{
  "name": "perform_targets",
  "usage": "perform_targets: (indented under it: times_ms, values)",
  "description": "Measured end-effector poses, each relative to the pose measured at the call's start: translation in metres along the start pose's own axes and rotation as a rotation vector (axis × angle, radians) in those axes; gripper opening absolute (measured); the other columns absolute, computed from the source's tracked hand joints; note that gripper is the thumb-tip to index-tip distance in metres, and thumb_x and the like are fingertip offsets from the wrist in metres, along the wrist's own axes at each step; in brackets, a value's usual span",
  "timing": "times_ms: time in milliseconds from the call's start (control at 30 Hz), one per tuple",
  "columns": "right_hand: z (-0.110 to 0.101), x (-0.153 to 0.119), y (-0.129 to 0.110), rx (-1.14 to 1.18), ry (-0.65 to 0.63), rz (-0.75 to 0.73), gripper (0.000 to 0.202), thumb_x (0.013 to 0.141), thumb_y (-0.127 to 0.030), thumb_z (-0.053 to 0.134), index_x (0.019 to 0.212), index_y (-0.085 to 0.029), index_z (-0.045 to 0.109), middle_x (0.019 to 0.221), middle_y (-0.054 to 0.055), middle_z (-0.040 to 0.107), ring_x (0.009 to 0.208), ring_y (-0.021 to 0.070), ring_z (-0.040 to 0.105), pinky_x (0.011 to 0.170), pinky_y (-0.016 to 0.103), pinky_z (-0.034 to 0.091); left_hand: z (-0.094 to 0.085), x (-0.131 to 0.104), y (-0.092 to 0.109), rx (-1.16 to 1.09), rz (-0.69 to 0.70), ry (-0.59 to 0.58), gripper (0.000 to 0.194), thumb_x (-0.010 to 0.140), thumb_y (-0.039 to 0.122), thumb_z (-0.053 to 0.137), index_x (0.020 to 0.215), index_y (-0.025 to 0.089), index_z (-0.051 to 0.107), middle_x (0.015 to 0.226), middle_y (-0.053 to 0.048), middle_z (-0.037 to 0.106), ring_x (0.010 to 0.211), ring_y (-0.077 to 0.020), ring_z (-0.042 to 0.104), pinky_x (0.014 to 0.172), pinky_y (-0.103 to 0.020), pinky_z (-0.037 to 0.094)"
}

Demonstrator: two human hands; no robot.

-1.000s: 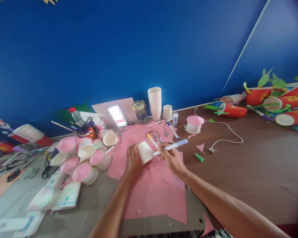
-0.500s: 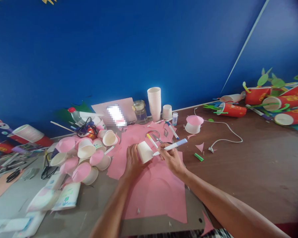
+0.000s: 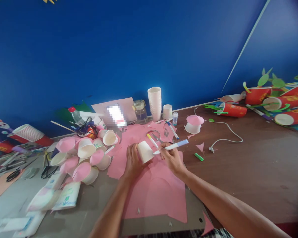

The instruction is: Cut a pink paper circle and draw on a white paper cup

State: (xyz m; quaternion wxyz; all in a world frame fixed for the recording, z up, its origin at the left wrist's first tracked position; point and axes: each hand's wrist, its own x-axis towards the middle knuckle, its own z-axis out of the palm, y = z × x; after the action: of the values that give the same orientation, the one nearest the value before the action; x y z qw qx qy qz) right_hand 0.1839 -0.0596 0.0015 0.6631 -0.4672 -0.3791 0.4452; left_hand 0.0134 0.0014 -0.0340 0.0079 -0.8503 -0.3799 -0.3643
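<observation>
Cup (image 3: 145, 152), white, tilted, clamped in the left hand (image 3: 133, 159) above pink paper (image 3: 155, 198). Marker (image 3: 175, 145), pinched in the right hand's closed fingers, lies right of the cup, its long axis slanting from tip by the cup up and rightward. Left hand nearer, on the cup; tip contact cannot be told.

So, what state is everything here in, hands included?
Left hand: closed on the white paper cup.
White paper cup: held tilted.
Right hand: closed on the marker.
Marker: tip towards that cup.
Phone: screen lit, image blurred.
Paper cup stack: nested, upright.
Glass jar: lid on, upright.
Plastic bottle: red cap on, tilted.
White cable: loosely curved.
</observation>
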Motion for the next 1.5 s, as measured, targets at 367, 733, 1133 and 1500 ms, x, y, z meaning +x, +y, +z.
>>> perform_targets:
  times_ms: [367,733,1133,1500]
  values:
    - [-0.002,0.001,0.006,0.048,0.07,-0.083,0.023,0.078,-0.036,0.06,0.065,-0.02,0.05,0.048,-0.006,0.04,0.047,0.0097,0.038,0.048,0.025,0.029,0.002,0.0,-0.004,0.002,0.026,0.012,0.081,0.072,0.06,0.063,0.129,0.014,0.03,0.113,-0.02,0.05,0.105,-0.0318,0.053,0.085,-0.05,0.049]
    - [0.0,-0.005,0.004,-0.002,-0.053,-0.143,0.027,0.082,-0.044,0.058,0.069,-0.021,0.053,0.053,-0.004,0.043,0.051,0.0119,0.039,0.05,0.026,0.032,0.0,0.0,-0.002,-0.02,-0.009,-0.02,0.081,0.071,0.058,0.065,0.129,0.014,0.029,0.116,-0.019,0.048,0.109,-0.0325,0.051,0.088,-0.052,0.047]
    - [0.001,-0.005,0.005,-0.028,-0.029,-0.182,0.027,0.084,-0.046,0.055,0.073,-0.021,0.056,0.055,-0.003,0.045,0.054,0.0135,0.042,0.053,0.027,0.035,-0.001,0.002,0.0,-0.044,-0.004,-0.006,0.081,0.07,0.052,0.068,0.13,0.012,0.03,0.117,-0.02,0.046,0.111,-0.0333,0.049,0.088,-0.051,0.049]
    - [0.002,0.001,0.013,-0.023,-0.043,-0.196,0.024,0.085,-0.044,0.055,0.078,-0.021,0.058,0.059,-0.002,0.048,0.057,0.0141,0.045,0.056,0.028,0.036,-0.003,0.002,0.001,-0.047,-0.028,-0.017,0.078,0.071,0.051,0.068,0.128,0.014,0.03,0.117,-0.018,0.047,0.11,-0.0307,0.05,0.089,-0.048,0.049]
